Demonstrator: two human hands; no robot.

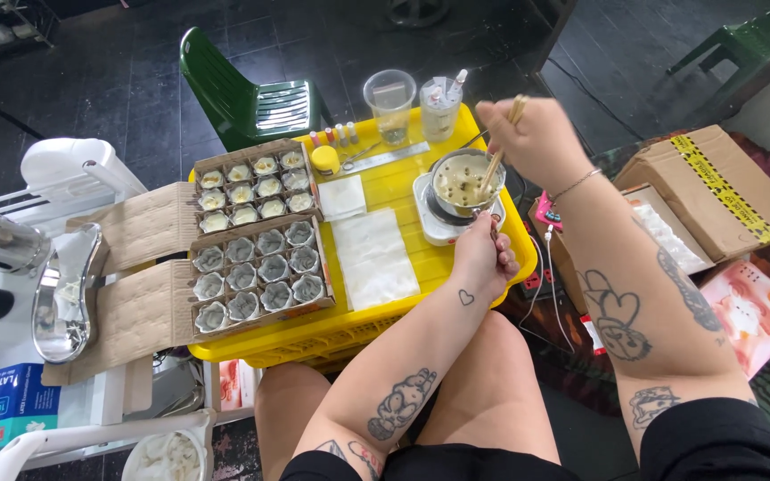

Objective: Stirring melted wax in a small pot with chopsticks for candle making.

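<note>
Knees under yellow desk. Left hand closed on pot handle; right hand pinching stick dipped in pot, on hotplate.

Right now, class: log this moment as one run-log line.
left hand: holds pot handle | right hand: stirs with chopsticks | pot: on small burner, yellow crate
</note>
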